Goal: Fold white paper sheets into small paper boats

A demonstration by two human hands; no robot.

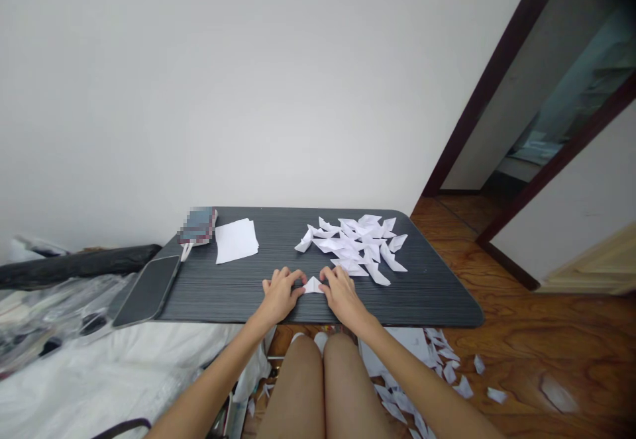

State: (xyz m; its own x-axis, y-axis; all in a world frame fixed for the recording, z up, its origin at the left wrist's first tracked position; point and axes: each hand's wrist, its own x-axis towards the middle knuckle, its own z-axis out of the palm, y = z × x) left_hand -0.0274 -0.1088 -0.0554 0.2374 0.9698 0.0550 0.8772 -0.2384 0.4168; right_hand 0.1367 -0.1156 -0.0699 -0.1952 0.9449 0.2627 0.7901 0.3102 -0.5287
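A small folded piece of white paper (313, 285), with a crease down its middle and a peaked top, is at the front of the dark table (209, 293). My left hand (282, 291) pinches its left corner between thumb and fingers. On the other side, my right hand (342, 293) pinches the right corner. Just beyond my right hand lies a heap of folded paper boats (355, 240). Farther off to the left rests a stack of flat white paper sheets (236, 240).
A phone-like dark tablet (149, 290) lies at the table's left end, near a blurred packet (197, 225). White wall stands behind. More folded papers (447, 359) lie below on the wooden floor (536, 340). White bags (99, 373) fill the left side.
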